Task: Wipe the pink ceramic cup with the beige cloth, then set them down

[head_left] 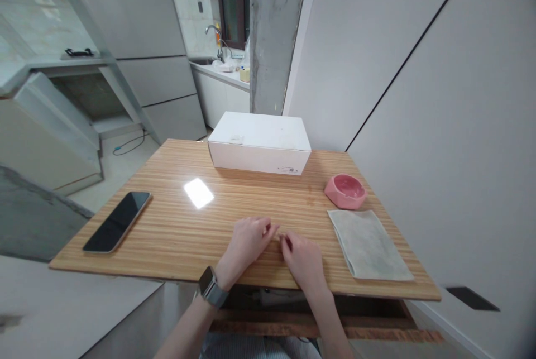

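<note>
Both my arms reach onto the table, slanting in toward each other. My left hand and right hand are curled up small, with their tips close together. The grey cloth lies flat near my right hand, with the pink bowl just past it.

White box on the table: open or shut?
Shut. The top of the white box lies flat and meets the front panel along its edge; no raised flap shows. Contents, if any, can't be told.
</note>
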{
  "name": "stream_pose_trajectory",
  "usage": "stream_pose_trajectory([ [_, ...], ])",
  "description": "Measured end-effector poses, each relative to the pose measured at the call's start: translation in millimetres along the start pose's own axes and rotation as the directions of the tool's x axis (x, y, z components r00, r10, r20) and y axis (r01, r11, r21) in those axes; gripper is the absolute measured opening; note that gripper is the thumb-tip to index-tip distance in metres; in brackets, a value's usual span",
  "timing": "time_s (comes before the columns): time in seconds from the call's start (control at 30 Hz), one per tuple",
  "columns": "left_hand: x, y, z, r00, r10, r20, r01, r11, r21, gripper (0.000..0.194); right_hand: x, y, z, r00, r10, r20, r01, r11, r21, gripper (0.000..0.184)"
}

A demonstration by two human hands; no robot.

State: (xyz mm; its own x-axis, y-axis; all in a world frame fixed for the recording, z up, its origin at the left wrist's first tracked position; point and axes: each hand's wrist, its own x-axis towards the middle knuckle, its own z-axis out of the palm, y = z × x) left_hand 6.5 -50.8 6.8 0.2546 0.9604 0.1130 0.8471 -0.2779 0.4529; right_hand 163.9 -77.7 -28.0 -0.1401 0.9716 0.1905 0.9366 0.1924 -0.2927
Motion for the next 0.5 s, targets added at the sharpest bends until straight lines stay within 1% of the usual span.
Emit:
stream_pose_trajectory([
  [0.03, 8, 13, -0.9, 0.998, 0.061, -0.024, -0.063, 0.99, -0.123, 0.035, -1, 5, -1, 1.0, 0.025, -0.009, -0.025, 0.999, -0.03, 0.027],
  [0.07, 17, 27, -0.7, 0.991, 0.123, -0.057, -0.134, 0.958, -0.255, 0.03, -3, 10, -1, 0.999, 0.047, -0.018, -0.048, 0.997, -0.058, 0.025],
  [0.13, 41, 55, 4.4, 0.966, 0.209, -0.151, -0.257, 0.835, -0.487, 0.022, -6, 17, 0, 0.996, 0.083, -0.037, -0.086, 0.992, -0.095, 0.021],
  [0.17, 54, 69, 10.0, 0.952, 0.244, -0.187, -0.307, 0.769, -0.56, 0.023, -7, 20, 0, 0.995, 0.092, -0.043, -0.096, 0.99, -0.102, 0.02],
  [0.2, 68, 82, 17.8, 0.941, 0.252, -0.227, -0.339, 0.718, -0.608, 0.031, -8, 21, 1, 0.994, 0.095, -0.045, -0.099, 0.99, -0.101, 0.02],
  [0.23, 83, 94, 27.7, 0.936, 0.252, -0.244, -0.351, 0.686, -0.637, 0.045, -9, 22, 2, 0.995, 0.093, -0.045, -0.097, 0.991, -0.093, 0.019],
  [0.27, 97, 104, 39.0, 0.937, 0.251, -0.244, -0.35, 0.673, -0.652, 0.064, -9, 22, 2, 0.995, 0.091, -0.045, -0.094, 0.992, -0.084, 0.018],
  [0.3, 111, 113, 51.4, 0.943, 0.252, -0.217, -0.332, 0.68, -0.653, 0.08, -10, 23, 3, 0.995, 0.089, -0.043, -0.092, 0.993, -0.076, 0.017],
  [0.37, 136, 127, 76.5, 0.965, 0.223, -0.14, -0.26, 0.73, -0.632, 0.106, -9, 23, 4, 0.995, 0.097, -0.03, -0.099, 0.992, -0.075, 0.014],
  [0.43, 153, 138, 97.7, 0.98, 0.175, -0.089, -0.194, 0.783, -0.591, 0.117, -9, 24, 4, 0.993, 0.122, -0.003, -0.121, 0.988, -0.099, 0.013],
  [0.5, 162, 145, 111.4, 0.988, 0.132, -0.076, -0.152, 0.808, -0.569, 0.113, -9, 26, 3, 0.99, 0.142, 0.023, -0.138, 0.982, -0.128, 0.015],
])
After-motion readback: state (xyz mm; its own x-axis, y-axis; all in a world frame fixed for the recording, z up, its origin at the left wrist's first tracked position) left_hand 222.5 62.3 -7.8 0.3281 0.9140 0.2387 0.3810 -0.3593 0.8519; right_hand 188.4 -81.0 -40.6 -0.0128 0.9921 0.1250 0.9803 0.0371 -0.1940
